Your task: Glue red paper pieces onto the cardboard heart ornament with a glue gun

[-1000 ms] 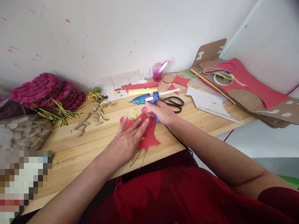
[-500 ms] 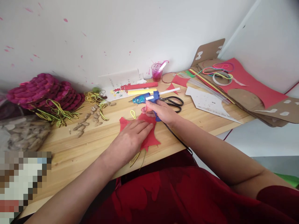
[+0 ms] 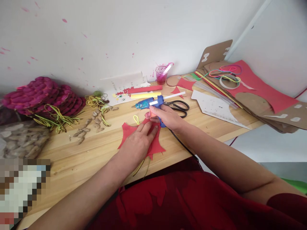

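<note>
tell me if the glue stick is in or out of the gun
Partly in: the white stick juts from the back of the blue gun; how far in, I cannot tell.

Left grip (image 3: 137,142) palm-down, right grip (image 3: 168,117) curled just beside it.

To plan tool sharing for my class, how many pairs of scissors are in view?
1: the black-handled scissors lie on the wooden table, beside the blue glue gun in the right hand. Others could be hidden.
</note>
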The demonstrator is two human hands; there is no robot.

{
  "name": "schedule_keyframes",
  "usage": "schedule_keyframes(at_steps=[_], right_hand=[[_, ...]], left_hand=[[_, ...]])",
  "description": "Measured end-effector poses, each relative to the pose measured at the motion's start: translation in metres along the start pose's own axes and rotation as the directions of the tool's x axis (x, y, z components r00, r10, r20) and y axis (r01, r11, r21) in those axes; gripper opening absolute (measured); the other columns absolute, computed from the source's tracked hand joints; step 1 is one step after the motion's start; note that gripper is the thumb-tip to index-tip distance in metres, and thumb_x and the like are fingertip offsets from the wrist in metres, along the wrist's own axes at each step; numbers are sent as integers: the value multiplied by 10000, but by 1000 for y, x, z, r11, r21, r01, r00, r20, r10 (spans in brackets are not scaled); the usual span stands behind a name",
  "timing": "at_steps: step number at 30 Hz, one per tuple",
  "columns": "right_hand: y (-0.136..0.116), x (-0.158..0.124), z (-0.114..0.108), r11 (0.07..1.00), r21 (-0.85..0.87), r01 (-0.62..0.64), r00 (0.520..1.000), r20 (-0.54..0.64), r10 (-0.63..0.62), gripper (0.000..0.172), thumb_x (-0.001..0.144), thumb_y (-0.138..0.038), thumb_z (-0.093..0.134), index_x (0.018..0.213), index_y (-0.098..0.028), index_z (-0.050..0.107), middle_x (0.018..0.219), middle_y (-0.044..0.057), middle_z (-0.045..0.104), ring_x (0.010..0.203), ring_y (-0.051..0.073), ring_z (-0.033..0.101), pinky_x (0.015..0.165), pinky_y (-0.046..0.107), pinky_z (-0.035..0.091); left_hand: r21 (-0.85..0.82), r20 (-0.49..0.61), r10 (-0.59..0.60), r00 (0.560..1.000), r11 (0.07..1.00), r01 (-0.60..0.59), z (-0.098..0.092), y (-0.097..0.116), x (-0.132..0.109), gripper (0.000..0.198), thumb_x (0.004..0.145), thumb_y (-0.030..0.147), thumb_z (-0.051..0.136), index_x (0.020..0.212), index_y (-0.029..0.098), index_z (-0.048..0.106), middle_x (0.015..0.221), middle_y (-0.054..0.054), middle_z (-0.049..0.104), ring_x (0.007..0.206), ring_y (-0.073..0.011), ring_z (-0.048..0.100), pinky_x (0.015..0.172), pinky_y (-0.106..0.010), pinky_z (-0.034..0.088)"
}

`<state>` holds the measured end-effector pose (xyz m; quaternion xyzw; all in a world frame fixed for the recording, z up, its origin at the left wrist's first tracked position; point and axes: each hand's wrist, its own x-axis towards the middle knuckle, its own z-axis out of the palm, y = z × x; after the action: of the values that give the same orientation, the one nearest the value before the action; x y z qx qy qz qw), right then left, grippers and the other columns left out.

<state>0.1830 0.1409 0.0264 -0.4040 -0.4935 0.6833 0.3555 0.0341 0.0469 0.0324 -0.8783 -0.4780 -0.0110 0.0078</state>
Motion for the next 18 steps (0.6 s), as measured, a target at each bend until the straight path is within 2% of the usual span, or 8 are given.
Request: schedule_keyframes(at_steps=[4,8,11,15,18], right_hand=[[0,-2,0,1000,-21,13,1000,-1,-13,185,936,-380,644,943,-203,697,966,52,760,987,187,715,902,321,589],[1,-1,0,1000,-9,10,1000,-14,-10,197,931,-395,656,950,-206,705,963,53,767,962,185,731,879,302,596],[-1,0,-1,997,75,-30,999,-21,31,170,942,-358,646,917,-196,693,890,48,771,870,175,751,839,290,606],[-7,-7,0,979,204,-27,998,-58,40,140,974,-301,597,921,-186,655,791,42,759,756,162,758,783,283,616],[-6,-21,3,956,285,-67,998,25,62,183,1002,-344,556,930,-198,639,777,41,756,761,173,765,785,301,622]], left_hand=[[-31,-21,19,1000,999,-20,1,0,-5,566,920,10,391,1473,102,471,1491,-191,514,1359,-322,518,1063,-441,517],[-138,-100,160,982,975,-173,3,-4,-22,537,959,25,398,1482,132,457,1541,-140,499,1398,-276,499,1102,-428,506],[-177,-168,225,960,951,-254,1,-7,-36,493,991,66,419,1474,152,468,1525,-97,530,1450,-255,435,1164,-452,453],[-189,-222,208,953,949,-251,-1,-6,-48,389,1007,229,523,1382,137,574,1436,-122,605,1386,-275,503,1140,-458,481],[-193,-261,163,952,957,-217,3,-3,-53,350,990,268,569,1306,135,640,1350,-147,640,1288,-287,571,1076,-451,533]])
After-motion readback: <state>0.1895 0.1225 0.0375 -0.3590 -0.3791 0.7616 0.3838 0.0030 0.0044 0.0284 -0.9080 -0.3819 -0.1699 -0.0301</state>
